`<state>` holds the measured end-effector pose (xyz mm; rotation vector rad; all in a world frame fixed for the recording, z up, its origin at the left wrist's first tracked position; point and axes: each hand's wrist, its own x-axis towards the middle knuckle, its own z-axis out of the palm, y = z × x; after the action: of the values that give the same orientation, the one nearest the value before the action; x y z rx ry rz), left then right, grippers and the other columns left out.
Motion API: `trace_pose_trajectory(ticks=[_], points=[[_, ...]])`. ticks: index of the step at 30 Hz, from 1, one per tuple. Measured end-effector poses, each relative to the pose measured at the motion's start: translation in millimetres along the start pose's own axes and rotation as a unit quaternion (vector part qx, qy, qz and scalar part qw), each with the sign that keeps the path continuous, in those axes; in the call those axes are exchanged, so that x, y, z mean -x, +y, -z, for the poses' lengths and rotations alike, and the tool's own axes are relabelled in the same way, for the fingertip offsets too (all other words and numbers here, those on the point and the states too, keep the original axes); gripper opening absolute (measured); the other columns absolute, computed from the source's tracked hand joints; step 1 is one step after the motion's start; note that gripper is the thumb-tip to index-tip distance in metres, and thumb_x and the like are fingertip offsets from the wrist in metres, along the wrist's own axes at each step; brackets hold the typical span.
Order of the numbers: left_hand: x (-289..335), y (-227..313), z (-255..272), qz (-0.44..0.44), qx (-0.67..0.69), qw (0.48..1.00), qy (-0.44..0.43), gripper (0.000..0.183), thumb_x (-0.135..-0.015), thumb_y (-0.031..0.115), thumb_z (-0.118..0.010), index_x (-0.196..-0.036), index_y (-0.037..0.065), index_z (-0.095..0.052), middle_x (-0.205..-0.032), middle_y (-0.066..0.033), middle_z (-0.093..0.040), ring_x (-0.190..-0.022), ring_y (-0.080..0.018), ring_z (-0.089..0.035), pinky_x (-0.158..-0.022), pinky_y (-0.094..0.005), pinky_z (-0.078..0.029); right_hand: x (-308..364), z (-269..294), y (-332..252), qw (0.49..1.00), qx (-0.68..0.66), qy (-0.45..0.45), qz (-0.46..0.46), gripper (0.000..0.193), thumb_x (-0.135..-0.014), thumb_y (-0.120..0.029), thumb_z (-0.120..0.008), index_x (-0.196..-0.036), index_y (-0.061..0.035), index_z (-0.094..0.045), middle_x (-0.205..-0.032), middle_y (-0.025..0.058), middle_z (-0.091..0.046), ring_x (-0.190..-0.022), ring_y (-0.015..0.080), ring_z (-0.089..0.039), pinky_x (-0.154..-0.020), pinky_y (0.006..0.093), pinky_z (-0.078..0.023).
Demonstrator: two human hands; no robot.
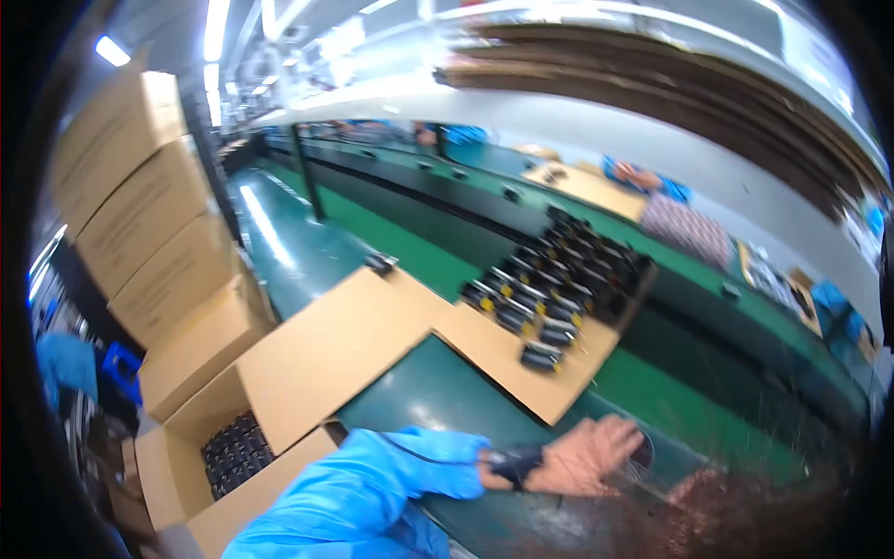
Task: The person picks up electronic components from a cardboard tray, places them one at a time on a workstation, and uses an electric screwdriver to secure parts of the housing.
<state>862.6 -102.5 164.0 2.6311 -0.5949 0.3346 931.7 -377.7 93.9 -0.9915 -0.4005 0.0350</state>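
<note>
My left hand (587, 456), in a blue sleeve with a black wrist strap (514, 465), reaches over the green tabletop (428, 391). Its back faces up and its fingers stretch forward, a little bent. Beside the fingertips is a small dark round thing (641, 452); whether they touch it is unclear. Farther off, small black cylindrical parts (559, 289) with yellow ends stand in rows on a cardboard sheet (549, 391). A brownish blur covers the lower right. A reddish patch in it may be my right hand (697, 486), but its fingers do not show.
An open carton (168, 484) at lower left holds more black parts (236, 454). Tall stacked cartons (140, 186) rise behind it. One black part (380, 264) sits by a cardboard flap (345, 326). Across the green conveyor (410, 233), other people's blue-sleeved hands (638, 175) show.
</note>
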Motion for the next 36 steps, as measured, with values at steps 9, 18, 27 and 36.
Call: trace_pose_trajectory(ticks=[9,18,27,36], points=[[-31.9,-14.9,-20.5,0.052,-0.044,0.996,-0.064,0.103,-0.068,0.041,-0.084,-0.149,-0.003,-0.038,-0.148,-0.0224,-0.041,-0.138,-0.0375,-0.04,-0.101,-0.0487,-0.045,-6.8,-24.3,-13.3,0.993,-0.022,0.053,-0.105,0.094,-0.075,-0.091,-0.052,-0.114,-0.0062,-0.06,-0.077,0.0078,-0.058,-0.069,0.021,-0.055,-0.062,0.034,-0.047],[-25.3,-59.5,-52.6,-0.051,-0.03,0.996,0.068,0.105,-0.067,0.041,-0.084,-0.151,0.001,-0.036,-0.149,-0.023,-0.041,-0.141,-0.0387,-0.039,-0.11,-0.0517,-0.038,-8.1,-26.9,-18.7,0.992,-0.014,0.031,-0.122,0.089,-0.079,-0.088,-0.052,-0.114,-0.0068,-0.057,-0.078,0.0054,-0.055,-0.068,0.0179,-0.053,-0.058,0.0316,-0.045],[-30.4,-48.2,-26.4,-0.014,0.043,0.993,0.112,0.09,-0.07,0.042,-0.078,-0.142,-0.001,-0.046,-0.138,-0.0225,-0.051,-0.132,-0.0417,-0.047,-0.11,-0.0516,-0.039,-20.3,-25.4,-21.5,0.99,0.012,-0.008,-0.138,0.084,-0.083,-0.085,-0.053,-0.114,-0.0075,-0.053,-0.078,0.0031,-0.052,-0.067,0.0148,-0.051,-0.055,0.0292,-0.044],[-48.3,-54.2,-27.1,0.017,0.036,0.994,0.101,0.088,-0.069,0.041,-0.082,-0.141,0.001,-0.049,-0.14,-0.0177,-0.049,-0.135,-0.0377,-0.045,-0.111,-0.0493,-0.037,-6.8,-64.5,-26.4,0.998,0.059,0.006,-0.024,0.094,-0.08,-0.088,-0.054,-0.114,-0.0003,-0.053,-0.079,0.0063,-0.056,-0.07,0.017,-0.057,-0.064,0.031,-0.049]])
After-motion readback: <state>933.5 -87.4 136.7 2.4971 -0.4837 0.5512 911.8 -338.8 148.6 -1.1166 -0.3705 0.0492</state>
